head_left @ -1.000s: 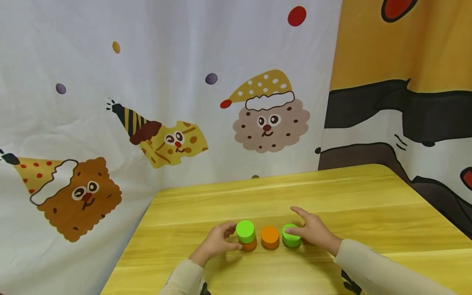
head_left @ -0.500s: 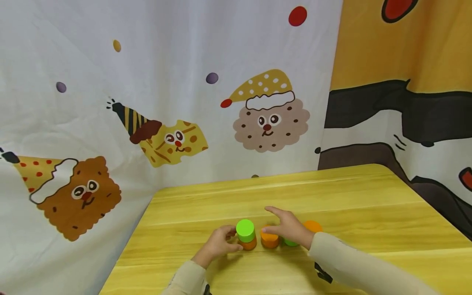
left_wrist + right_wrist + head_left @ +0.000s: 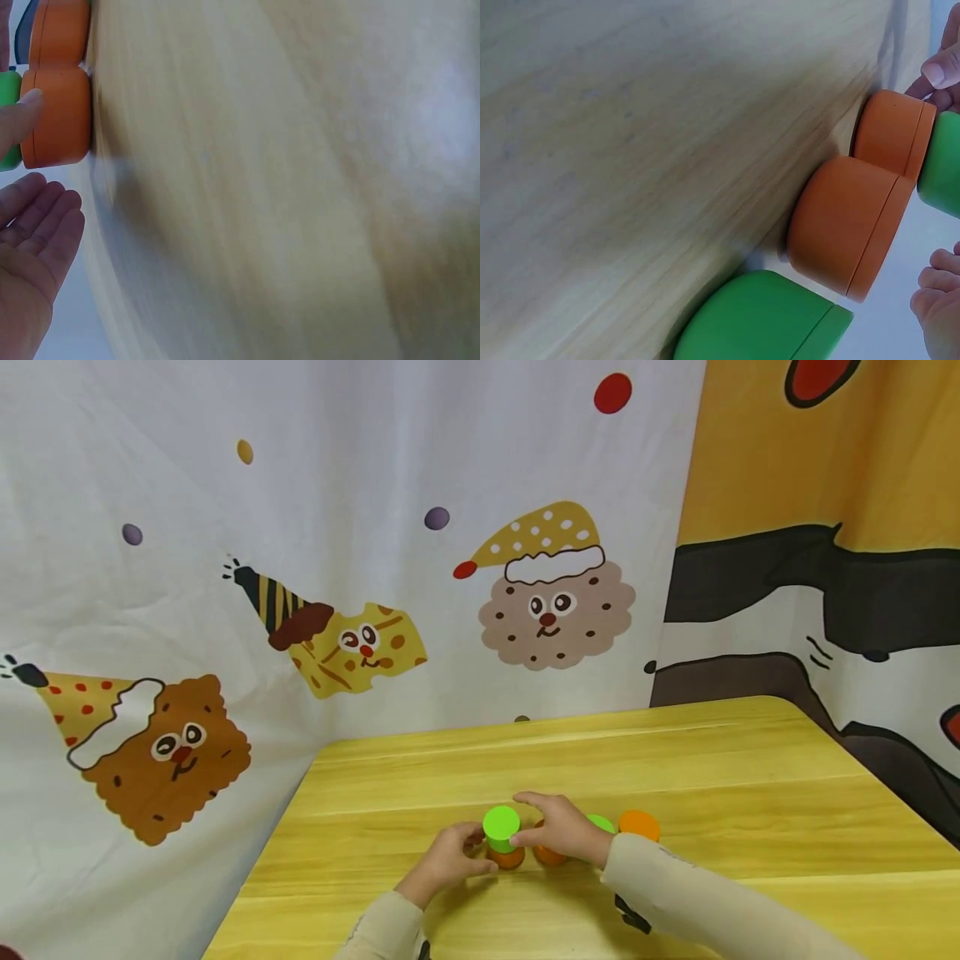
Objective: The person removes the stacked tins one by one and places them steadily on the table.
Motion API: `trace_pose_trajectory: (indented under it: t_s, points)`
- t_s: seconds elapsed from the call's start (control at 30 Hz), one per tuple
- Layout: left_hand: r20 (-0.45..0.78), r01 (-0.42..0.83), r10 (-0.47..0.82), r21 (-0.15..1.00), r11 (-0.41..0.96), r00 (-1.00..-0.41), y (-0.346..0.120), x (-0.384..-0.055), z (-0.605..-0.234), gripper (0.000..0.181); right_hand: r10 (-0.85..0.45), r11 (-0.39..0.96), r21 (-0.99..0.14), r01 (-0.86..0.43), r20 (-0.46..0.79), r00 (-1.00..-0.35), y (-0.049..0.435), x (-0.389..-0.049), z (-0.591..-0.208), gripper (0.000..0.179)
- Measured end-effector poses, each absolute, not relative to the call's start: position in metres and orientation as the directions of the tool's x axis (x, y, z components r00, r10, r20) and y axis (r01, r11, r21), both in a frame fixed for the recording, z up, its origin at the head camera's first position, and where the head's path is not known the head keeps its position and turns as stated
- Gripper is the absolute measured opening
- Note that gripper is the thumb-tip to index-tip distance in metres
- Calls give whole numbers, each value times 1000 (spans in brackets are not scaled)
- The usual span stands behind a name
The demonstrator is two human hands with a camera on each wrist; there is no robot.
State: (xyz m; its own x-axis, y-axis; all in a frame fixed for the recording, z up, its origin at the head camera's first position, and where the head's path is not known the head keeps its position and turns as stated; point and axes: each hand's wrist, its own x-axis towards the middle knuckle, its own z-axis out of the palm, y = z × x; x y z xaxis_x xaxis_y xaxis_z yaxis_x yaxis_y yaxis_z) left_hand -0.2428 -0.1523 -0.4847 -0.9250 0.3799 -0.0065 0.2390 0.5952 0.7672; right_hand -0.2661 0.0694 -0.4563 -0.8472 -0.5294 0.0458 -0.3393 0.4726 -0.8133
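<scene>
Green cylinder (image 3: 501,823) atop orange cylinder (image 3: 507,860), between left grip (image 3: 447,857) and right grip (image 3: 562,830)

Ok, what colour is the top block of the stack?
Bright green; the top block shows best in the head view.

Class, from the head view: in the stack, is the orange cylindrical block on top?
No, the bright green cylindrical block sits on top of the orange one.
</scene>
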Motion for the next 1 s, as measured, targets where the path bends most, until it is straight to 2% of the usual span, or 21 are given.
trace_pose_trajectory:
  t_s: [0.47, 0.73, 1.0]
  points:
    - [-7, 238, 380, 768, 594, -925, -149, -247, -490, 45, -527, 515, -786, -341, 23, -849, 59, -268, -460, 74]
    - [27, 254, 374, 780, 572, -927, -148, -248, -492, 43, -532, 511, -790, -338, 18, -847, 59, -269, -463, 67]
    - [25, 248, 388, 806, 538, -921, -147, -251, -492, 49, -554, 474, -796, -377, 63, -830, 59, -272, -467, 58]
